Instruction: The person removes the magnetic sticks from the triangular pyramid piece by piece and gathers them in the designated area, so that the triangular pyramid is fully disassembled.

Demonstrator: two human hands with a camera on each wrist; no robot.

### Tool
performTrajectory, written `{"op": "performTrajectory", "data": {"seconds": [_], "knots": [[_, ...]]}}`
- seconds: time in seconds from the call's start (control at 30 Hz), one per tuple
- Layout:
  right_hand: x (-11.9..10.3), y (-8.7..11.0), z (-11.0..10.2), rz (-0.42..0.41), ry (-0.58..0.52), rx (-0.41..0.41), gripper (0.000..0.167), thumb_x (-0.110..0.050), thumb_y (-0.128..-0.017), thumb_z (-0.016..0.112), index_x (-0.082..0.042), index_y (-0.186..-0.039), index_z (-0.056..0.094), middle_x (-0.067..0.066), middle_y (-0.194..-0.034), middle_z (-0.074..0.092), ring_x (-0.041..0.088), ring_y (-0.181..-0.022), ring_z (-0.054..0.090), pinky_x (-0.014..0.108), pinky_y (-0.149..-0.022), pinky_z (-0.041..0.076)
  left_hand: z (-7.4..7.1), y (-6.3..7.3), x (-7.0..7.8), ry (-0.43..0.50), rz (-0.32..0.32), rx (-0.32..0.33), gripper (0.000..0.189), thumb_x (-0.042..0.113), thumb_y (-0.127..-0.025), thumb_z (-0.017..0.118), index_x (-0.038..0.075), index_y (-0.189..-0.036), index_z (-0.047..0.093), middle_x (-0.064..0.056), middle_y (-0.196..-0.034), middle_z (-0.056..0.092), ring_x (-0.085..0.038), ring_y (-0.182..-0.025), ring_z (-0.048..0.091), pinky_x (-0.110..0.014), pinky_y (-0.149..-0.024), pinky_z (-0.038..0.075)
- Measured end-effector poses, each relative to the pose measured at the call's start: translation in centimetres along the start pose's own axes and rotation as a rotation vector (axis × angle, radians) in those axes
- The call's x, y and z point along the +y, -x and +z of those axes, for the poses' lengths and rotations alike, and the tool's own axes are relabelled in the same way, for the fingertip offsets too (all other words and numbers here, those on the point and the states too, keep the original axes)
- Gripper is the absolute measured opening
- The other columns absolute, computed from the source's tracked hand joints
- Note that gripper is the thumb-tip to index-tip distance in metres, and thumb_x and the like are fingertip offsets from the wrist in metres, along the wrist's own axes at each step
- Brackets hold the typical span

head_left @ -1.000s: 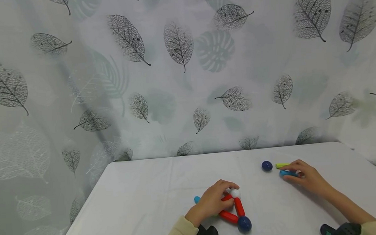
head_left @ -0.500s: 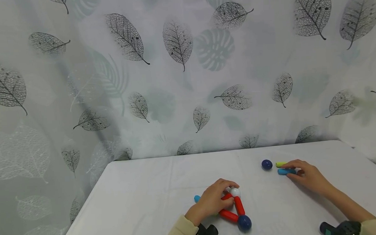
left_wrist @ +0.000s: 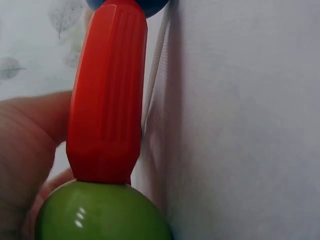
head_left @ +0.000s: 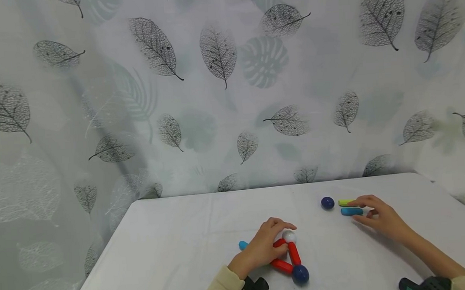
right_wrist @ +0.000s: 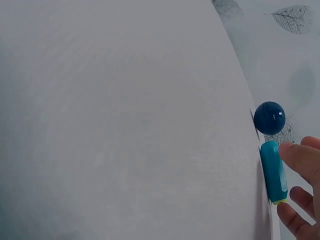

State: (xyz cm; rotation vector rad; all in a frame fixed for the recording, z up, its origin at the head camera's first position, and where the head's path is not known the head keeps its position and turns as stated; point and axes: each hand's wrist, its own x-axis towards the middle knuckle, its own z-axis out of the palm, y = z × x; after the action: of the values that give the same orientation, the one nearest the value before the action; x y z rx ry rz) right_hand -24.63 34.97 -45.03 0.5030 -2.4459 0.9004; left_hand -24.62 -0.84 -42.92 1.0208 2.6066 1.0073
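My left hand holds one red rod of a triangle of building rods and balls on the white table. Its index finger arches over the white ball; a dark blue ball forms the near corner. Close up in the left wrist view, a red rod joins a green ball, with a finger behind it. A light blue rod pokes out past the hand. At the right, my right hand has thumb and index finger on either side of a blue rod lying on the table.
A yellow-green rod lies just behind the blue one. A loose dark blue ball sits left of them, near the table's back edge. Behind hangs a leaf-print curtain.
My right thumb has slid back along the blue rod, which has turned parallel to the yellow-green rod and shifted slightly left. The left index finger has lifted slightly off the white ball.
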Motion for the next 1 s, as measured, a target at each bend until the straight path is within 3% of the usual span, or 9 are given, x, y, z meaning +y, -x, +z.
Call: {"op": "performTrajectory", "data": {"seconds": [0.2, 0.33, 0.47, 0.57, 0.77, 0.87, 1.0], "knots": [[-0.1, 0.3, 0.3, -0.023, -0.071, 0.029, 0.032, 0.006, -0.074, 0.079, -0.001, -0.103, 0.069, -0.015, -0.106, 0.057, -0.004, -0.089, 0.051, 0.014, -0.064, 0.046, -0.1, 0.0, 0.0, -0.061, 0.235, -0.07, 0.04, 0.01, -0.088, 0.065, 0.026, -0.125, 0.063, 0.008, -0.135, 0.051, -0.01, -0.132, 0.037, -0.038, -0.102, 0.035], [-0.4, 0.6, 0.7, -0.088, -0.141, 0.058, 0.036, 0.013, -0.071, 0.077, 0.0, -0.103, 0.068, -0.017, -0.107, 0.058, -0.006, -0.091, 0.052, 0.011, -0.065, 0.045, -0.5, 0.0, 0.3, -0.064, 0.322, -0.146, 0.032, 0.008, -0.09, 0.064, 0.022, -0.119, 0.067, 0.011, -0.125, 0.06, -0.007, -0.133, 0.039, -0.037, -0.104, 0.035], [-0.9, 0.7, 0.9, -0.126, -0.159, 0.071, 0.038, 0.016, -0.069, 0.076, 0.001, -0.103, 0.069, -0.015, -0.107, 0.06, -0.005, -0.092, 0.053, 0.011, -0.067, 0.045, -0.8, 0.1, 0.6, -0.136, 0.32, -0.178, 0.023, 0.011, -0.094, 0.063, 0.021, -0.113, 0.07, 0.013, -0.119, 0.064, -0.007, -0.135, 0.039, -0.045, -0.105, 0.038], [-1.2, 0.7, 1.1, -0.151, -0.155, 0.073, 0.038, 0.016, -0.068, 0.077, 0.0, -0.102, 0.069, -0.012, -0.106, 0.061, -0.003, -0.09, 0.054, 0.012, -0.068, 0.045, -0.9, 0.3, 0.9, -0.198, 0.326, -0.171, 0.022, 0.012, -0.095, 0.064, 0.021, -0.114, 0.07, 0.011, -0.12, 0.063, -0.008, -0.134, 0.04, -0.041, -0.106, 0.039], [-1.9, 0.7, 1.6, -0.204, -0.172, 0.071, 0.044, 0.017, -0.064, 0.078, -0.004, -0.102, 0.07, -0.013, -0.107, 0.063, 0.003, -0.076, 0.055, 0.014, -0.066, 0.044, -0.7, 0.4, 1.1, -0.425, 0.384, 0.002, 0.02, 0.015, -0.092, 0.069, 0.023, -0.111, 0.071, 0.01, -0.111, 0.066, -0.01, -0.12, 0.051, -0.017, -0.098, 0.041], [-2.3, 0.6, 2.1, -0.256, -0.188, 0.059, 0.049, 0.018, -0.062, 0.078, -0.008, -0.104, 0.071, -0.014, -0.112, 0.063, 0.004, -0.073, 0.055, 0.016, -0.065, 0.043, -0.5, 0.4, 1.0, -0.506, 0.337, 0.068, 0.02, 0.018, -0.091, 0.07, 0.025, -0.109, 0.072, 0.011, -0.108, 0.067, -0.011, -0.113, 0.052, -0.015, -0.091, 0.044], [-3.0, 0.3, 2.6, -0.333, -0.249, 0.017, 0.053, 0.021, -0.061, 0.077, -0.007, -0.106, 0.071, -0.008, -0.11, 0.066, 0.001, -0.088, 0.056, 0.017, -0.065, 0.045, -0.3, 0.3, 1.0, -0.546, 0.257, 0.097, 0.018, 0.023, -0.089, 0.071, 0.027, -0.107, 0.072, 0.011, -0.107, 0.068, -0.012, -0.108, 0.053, -0.018, -0.086, 0.046]]}}
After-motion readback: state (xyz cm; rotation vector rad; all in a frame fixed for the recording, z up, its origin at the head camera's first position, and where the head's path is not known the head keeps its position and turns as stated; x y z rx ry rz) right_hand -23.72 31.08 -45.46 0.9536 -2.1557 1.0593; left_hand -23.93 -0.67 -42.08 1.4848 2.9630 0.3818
